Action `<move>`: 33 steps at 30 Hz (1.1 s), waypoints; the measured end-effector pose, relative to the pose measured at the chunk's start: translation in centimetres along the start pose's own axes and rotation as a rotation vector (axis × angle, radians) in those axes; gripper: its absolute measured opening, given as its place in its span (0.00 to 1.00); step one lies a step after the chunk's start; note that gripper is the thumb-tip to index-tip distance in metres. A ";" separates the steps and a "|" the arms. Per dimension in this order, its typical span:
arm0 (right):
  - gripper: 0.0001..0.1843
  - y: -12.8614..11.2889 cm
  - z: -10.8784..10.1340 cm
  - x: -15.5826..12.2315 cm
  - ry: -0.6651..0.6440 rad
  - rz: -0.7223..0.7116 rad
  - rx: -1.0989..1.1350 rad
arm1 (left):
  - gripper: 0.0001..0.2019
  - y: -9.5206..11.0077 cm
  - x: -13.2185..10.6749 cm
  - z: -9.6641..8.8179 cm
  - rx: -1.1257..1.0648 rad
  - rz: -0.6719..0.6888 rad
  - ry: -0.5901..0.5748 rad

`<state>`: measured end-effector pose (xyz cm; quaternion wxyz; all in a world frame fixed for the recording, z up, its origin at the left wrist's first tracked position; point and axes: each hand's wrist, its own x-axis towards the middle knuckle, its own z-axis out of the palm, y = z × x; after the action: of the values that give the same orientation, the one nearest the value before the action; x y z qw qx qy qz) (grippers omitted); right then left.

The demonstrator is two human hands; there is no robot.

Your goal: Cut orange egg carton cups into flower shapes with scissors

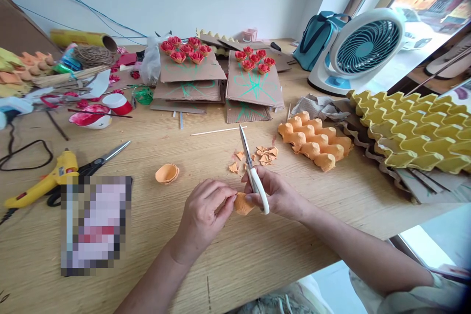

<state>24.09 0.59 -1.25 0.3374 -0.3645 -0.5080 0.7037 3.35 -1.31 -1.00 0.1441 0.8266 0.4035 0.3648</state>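
My left hand (206, 206) pinches the left edge of an orange egg-carton cup (243, 204) just above the table. White-handled scissors (259, 191) rest in my right hand (274, 191), blades pointing up and away; its fingers also touch the cup's right side. Small orange carton scraps (267, 155) lie beyond the blades. To the left, a trimmed orange cup (167, 173) sits on the wooden table. An orange egg-carton piece (316, 140) with several bumps lies to the right of the scraps.
Red paper flowers (186, 50) stand on stacked cardboard at the back. A yellow glue gun (62, 176) and black scissors (97, 162) lie left. At right are yellow egg trays (415, 127) and a white fan (364, 49). A thin stick (219, 131) crosses the middle.
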 end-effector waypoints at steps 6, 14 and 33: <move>0.24 -0.4 0.2 -0.3 -0.004 -0.042 -0.076 | 0.07 0.6 0.1 0.3 0.100 -0.001 -0.014; 0.23 0.1 0.0 -0.3 -0.049 -0.095 -0.075 | 0.08 -0.1 0.2 0.3 -0.204 -0.359 0.071; 0.23 0.1 0.0 -0.4 -0.071 -0.045 -0.077 | 0.09 0.1 0.1 0.0 -0.108 -0.045 -0.075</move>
<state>24.24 0.22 -1.26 0.3209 -0.3404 -0.5543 0.6884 3.40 -1.32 -0.90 0.2118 0.8215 0.3959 0.3514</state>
